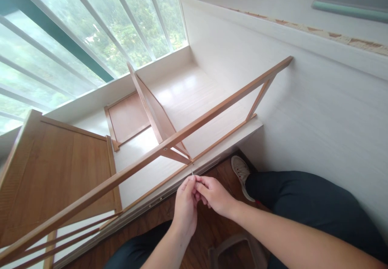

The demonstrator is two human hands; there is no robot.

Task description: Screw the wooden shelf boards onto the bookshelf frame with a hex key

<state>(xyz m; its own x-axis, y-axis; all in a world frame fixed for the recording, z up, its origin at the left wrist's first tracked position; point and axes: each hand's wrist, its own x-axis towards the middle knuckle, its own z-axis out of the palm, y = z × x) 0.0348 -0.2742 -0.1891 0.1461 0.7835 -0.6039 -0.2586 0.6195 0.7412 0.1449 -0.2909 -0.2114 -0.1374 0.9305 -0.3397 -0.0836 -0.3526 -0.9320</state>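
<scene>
Below the frame's front rail (169, 180) — both hands' fingers (194, 186) pinching one small screw (192, 173), bare floor (209, 224) just beneath.

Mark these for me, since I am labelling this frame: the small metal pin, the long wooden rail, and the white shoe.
small metal pin (192, 173), head view, its tip above the fingertips.
long wooden rail (212, 113), head view, mid-length of its top face.
white shoe (241, 170), head view, its upper.

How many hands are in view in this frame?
2. The left hand and right hand meet at bottom centre, fingertips pinching a small thin metal piece just below the wooden frame. No other person's hands show.
</scene>
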